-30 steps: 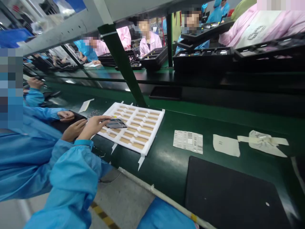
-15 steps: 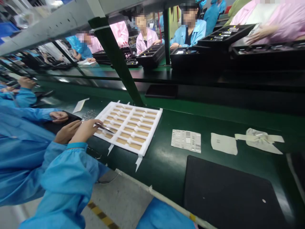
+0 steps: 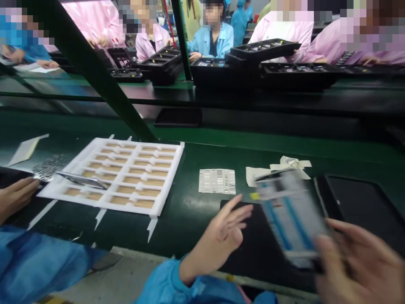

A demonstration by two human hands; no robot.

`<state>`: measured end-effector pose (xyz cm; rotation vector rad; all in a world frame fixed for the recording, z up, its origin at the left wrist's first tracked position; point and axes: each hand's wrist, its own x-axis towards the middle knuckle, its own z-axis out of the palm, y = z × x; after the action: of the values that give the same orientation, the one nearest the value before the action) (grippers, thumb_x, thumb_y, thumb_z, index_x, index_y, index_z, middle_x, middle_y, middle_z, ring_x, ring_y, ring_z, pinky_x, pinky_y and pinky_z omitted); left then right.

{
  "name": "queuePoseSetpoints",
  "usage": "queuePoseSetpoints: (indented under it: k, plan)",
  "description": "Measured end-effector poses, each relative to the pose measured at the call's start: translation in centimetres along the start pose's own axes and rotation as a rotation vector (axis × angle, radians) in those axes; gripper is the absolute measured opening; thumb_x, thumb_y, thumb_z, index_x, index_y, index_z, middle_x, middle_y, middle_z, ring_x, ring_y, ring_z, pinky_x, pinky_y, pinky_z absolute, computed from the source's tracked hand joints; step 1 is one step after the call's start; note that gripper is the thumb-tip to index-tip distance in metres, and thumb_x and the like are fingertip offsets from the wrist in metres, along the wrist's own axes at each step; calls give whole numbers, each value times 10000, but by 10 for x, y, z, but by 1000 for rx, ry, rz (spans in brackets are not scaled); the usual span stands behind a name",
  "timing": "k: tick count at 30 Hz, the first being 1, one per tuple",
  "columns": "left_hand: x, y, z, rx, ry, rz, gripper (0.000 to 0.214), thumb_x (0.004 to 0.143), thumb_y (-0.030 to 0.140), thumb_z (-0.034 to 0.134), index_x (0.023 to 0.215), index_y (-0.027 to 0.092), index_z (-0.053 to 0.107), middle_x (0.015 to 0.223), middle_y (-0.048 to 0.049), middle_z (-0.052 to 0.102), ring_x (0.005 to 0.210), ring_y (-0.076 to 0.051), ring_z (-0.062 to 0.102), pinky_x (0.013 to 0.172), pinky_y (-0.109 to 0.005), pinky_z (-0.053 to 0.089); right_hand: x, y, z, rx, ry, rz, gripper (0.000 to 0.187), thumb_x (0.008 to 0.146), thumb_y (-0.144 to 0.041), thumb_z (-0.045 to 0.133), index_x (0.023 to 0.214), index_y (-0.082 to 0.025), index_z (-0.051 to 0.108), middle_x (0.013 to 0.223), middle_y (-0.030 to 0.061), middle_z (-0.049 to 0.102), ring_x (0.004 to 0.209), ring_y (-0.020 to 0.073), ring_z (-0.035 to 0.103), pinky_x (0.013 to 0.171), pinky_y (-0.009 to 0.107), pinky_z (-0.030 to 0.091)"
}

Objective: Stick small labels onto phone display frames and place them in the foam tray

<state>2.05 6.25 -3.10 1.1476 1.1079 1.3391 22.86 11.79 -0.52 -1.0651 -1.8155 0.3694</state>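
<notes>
My left hand [image 3: 218,236] hovers open, fingers spread, over the near edge of a black mat [image 3: 253,257] on the green bench. Blurred by motion, my right hand [image 3: 357,261] at the lower right grips a flat phone-like device [image 3: 291,215] with a white and blue film on its face, tilted above the mat. A sheet of small silver labels [image 3: 217,181] lies just beyond my left hand. Further left sits a white foam tray [image 3: 171,169] of tan strips, with tweezers [image 3: 82,180] lying on it.
A co-worker's hand [image 3: 15,196] rests at the tray's left end, beside a pile of small metal parts [image 3: 50,162]. Paper scraps [image 3: 284,164] and a second black mat [image 3: 363,202] lie to the right. A slanted green post [image 3: 95,71] rises behind; people work at black trays [image 3: 262,50] opposite.
The view has swung right. The dark device held over the foam tray is gone from there and tweezers lie on it. My two hands have come into view, the right gripping a device.
</notes>
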Motion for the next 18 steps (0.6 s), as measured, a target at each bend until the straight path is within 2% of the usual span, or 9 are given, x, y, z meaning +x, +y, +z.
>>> queuePoseSetpoints:
  k: [1,3,5,6,9,11,13,15,18]
  plan:
    - [8,-6,11,-110,44,-36,724,892,667,513,1412,172,422,1290,-191,628,1136,-288,653,931,-419,579,0,-5,12,40,41,88,419,926,-224,619,1335,-272,540,1083,115,653,824,233,667,615,329,557]
    - [19,-15,11,-152,275,-133,590,900,630,539,1239,147,559,1170,-157,692,1044,-276,685,870,-385,588,6,-11,33,242,-85,121,414,966,-286,560,1370,-233,490,1106,115,651,838,221,682,658,326,582]
    - [25,-19,-6,-70,441,-219,502,896,574,585,1143,137,607,1118,-124,706,1025,-267,674,841,-345,571,24,-6,50,366,-216,96,432,979,-353,534,1384,-226,453,1197,121,621,967,230,666,782,357,581]
    - [27,-19,-17,-28,435,-244,498,885,561,607,1141,134,610,1102,-114,706,1015,-263,666,822,-324,560,37,0,57,362,-239,89,408,972,-365,547,1352,-231,480,1209,113,616,1018,233,648,840,371,562]
    - [34,-14,-43,119,179,-275,462,893,538,602,1108,130,627,1033,-88,699,941,-231,647,775,-284,522,83,27,86,206,-343,2,176,957,-305,574,1099,-214,624,1034,67,663,958,217,635,845,349,522]
    - [40,-10,-50,294,-7,-244,402,918,521,568,1012,138,648,952,-59,683,872,-203,622,747,-273,495,107,43,114,78,-562,-130,132,973,-228,520,972,-190,646,953,60,663,910,202,627,821,329,503]
    - [47,-8,-50,486,-136,-184,368,941,502,536,930,152,648,893,-41,663,843,-194,602,746,-280,479,119,54,143,-30,-716,-224,153,964,-168,511,906,-180,652,918,57,657,899,197,613,819,318,480]
    - [53,-10,-50,613,-204,-95,325,949,475,537,936,168,643,992,-60,668,949,-217,603,842,-313,479,122,60,166,-81,-799,-266,154,944,-129,533,860,-176,654,886,50,650,881,193,604,800,302,463]
    - [58,-17,-52,679,-242,-17,251,945,421,569,982,183,640,1331,-108,574,1265,-271,501,1052,-378,409,117,65,180,-122,-863,-288,160,937,-99,535,841,-167,644,865,48,635,862,190,593,770,287,445]
